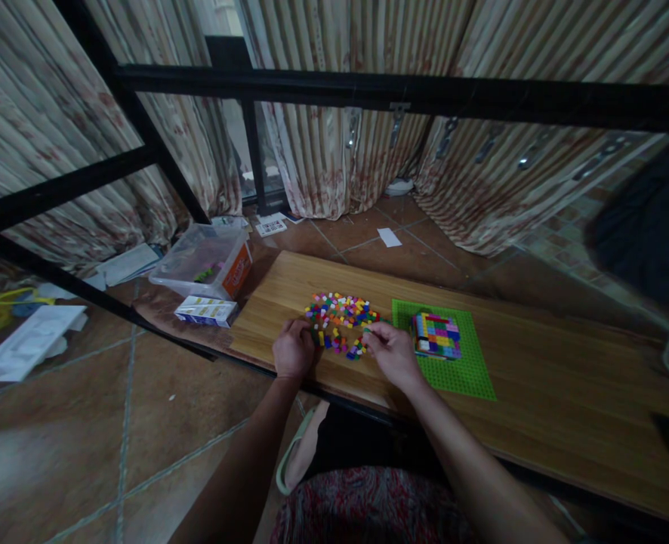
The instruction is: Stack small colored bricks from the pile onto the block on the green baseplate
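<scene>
Small loose building bricks (343,308) in many colours lie in a pile on the wooden board, with a looser group nearer to me. At the left end of this group is my left hand (294,347), its fingers curled down at the bricks; whatever they may hold is hidden. My right hand (396,353) pinches a small green brick (367,331) between thumb and forefinger, at the right side of the group. Just right of that hand, a block built of multicoloured bricks (439,336) stands on a green studded baseplate (473,375).
The wooden board (561,378) runs to the right. Beyond its left end are a clear plastic bin (198,261) with a few bricks inside and a small white-blue box (207,310). A black metal frame (368,91) and striped curtains (323,159) stand behind.
</scene>
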A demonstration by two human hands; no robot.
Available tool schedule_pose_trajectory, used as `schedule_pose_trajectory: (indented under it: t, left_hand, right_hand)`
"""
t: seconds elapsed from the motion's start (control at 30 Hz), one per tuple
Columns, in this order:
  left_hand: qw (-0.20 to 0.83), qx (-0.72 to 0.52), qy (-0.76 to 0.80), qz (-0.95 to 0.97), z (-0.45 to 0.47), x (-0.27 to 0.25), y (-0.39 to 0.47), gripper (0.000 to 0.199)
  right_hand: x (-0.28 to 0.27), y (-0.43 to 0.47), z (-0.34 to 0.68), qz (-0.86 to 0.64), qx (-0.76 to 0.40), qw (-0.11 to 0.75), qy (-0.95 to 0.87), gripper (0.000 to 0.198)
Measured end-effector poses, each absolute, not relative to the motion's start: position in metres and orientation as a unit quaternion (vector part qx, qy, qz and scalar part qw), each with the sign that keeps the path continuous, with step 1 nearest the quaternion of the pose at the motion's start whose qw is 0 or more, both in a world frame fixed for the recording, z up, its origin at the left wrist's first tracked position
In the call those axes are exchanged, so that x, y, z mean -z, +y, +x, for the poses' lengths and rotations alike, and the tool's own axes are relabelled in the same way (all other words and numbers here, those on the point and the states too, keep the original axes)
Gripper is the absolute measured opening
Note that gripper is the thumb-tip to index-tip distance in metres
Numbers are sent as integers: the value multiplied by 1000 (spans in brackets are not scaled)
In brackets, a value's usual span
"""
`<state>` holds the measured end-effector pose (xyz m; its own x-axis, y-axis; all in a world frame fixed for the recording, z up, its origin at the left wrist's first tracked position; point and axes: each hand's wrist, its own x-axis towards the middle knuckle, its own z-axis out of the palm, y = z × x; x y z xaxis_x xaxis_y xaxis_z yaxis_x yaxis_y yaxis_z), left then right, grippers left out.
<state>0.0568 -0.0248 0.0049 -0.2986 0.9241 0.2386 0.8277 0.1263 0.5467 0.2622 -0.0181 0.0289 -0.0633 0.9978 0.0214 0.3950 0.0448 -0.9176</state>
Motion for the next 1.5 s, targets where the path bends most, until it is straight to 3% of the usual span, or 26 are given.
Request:
schedule_pose_trajectory:
  t: [0.3, 0.53, 0.63, 0.77, 1.03, 1.33, 1.5]
  left_hand:
    - [78, -302, 747, 586, 57, -5, -24, 21]
    - [73, -299, 749, 587, 57, -6, -25, 20]
    - [75, -298, 748, 588, 57, -6, -25, 21]
    - [74, -303, 747, 587, 57, -4, -24, 21]
    - [69, -308, 745, 588, 55, -3, -24, 20]
    - [40, -319, 735, 597, 52, -2, -22, 20]
    - [35, -311, 739, 596, 50, 0, -19, 21]
  right_hand:
    - [-33, -9, 253, -635, -274, 335, -640, 26]
    - [-37, -3, 250, -637, -209, 183, -719, 23]
    - [-41, -3, 249, -638, -213, 164, -722, 28]
    - [-40, -10, 255, -622, -254, 228, -705, 26]
    - [-30, -56, 278, -565, -459, 380, -571, 28]
    - [-38, -93, 332, -617, -399, 425, -529, 31]
    - [-35, -84, 369, -695, -247, 468, -486, 32]
